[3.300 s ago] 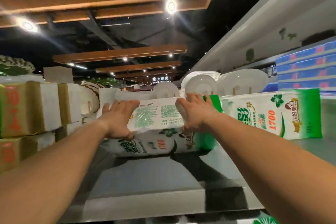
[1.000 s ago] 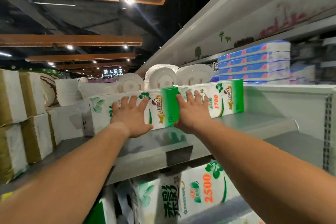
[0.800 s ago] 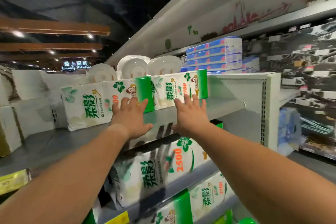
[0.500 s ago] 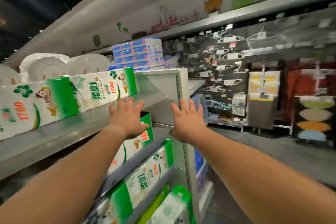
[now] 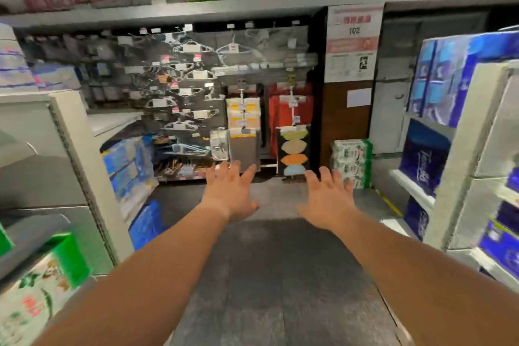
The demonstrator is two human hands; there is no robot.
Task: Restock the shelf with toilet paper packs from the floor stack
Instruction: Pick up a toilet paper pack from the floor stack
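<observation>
Both arms reached forward over the dark aisle floor (image 5: 269,275), palms down. The left hand (image 5: 231,195) had its grip spread, fingers fanned and holding nothing. The right hand (image 5: 328,198) was likewise spread wide and empty, well apart from the left.

The stack of green-and-white toilet paper packs (image 5: 351,161) stood on the floor at about 1 o'clock, beyond the right hand, against the brown wall panel (image 5: 345,121). At 9 o'clock rose the grey shelf (image 5: 70,149), with another green-and-white pack (image 5: 36,289) lying on a lower level at 8 o'clock, blurred. At 3 o'clock a second shelf unit (image 5: 471,149) carried blue packs (image 5: 438,78). Straight ahead at 12 o'clock hung a display of clothes hangers (image 5: 191,84).
</observation>
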